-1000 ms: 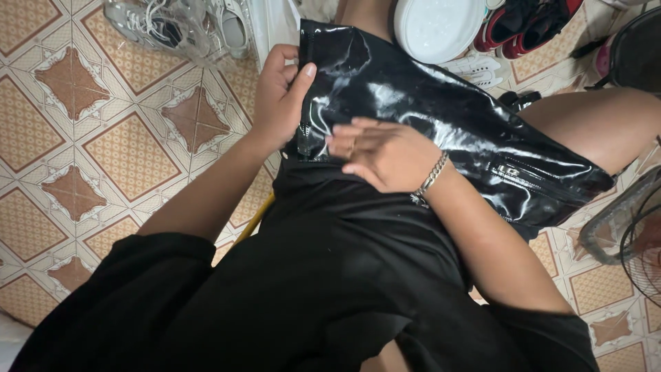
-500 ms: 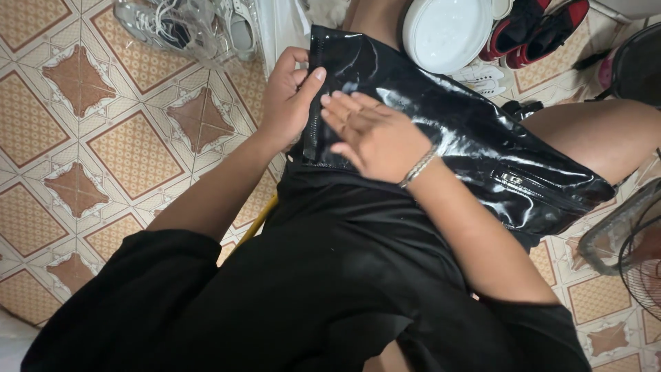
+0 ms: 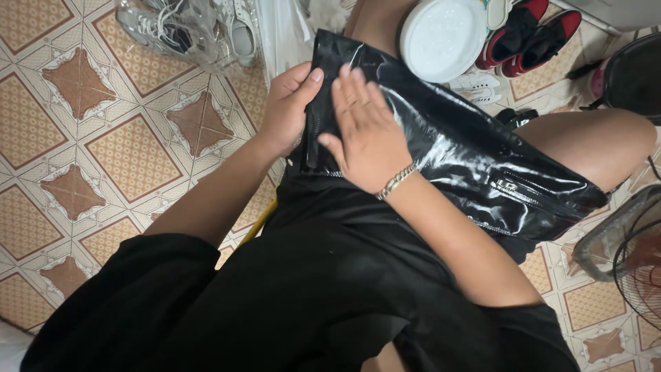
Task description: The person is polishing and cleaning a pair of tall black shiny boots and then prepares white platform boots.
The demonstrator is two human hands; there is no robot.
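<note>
A glossy black plastic-wrapped package point(image 3: 468, 162) lies across my lap. My left hand point(image 3: 288, 109) grips its left edge, thumb on top and fingers curled around the side. My right hand point(image 3: 366, 131), with a metal bracelet on the wrist, lies flat on the package's top surface just beside the left hand, fingers spread and pointing away from me. My black clothing point(image 3: 310, 296) fills the lower part of the view. A bare knee point(image 3: 592, 141) shows at the right, under the package's far end.
The floor is patterned tile point(image 3: 103, 151). White sneakers in clear plastic point(image 3: 186, 31) lie at the top left. A round white lid point(image 3: 442, 38) and red-and-black shoes point(image 3: 527, 34) lie at the top. A fan grille point(image 3: 630, 248) stands at the right edge.
My right hand slid up and left across the package, toward the left hand, and flattened out. The left hand kept its grip on the edge. The view shifted slightly.
</note>
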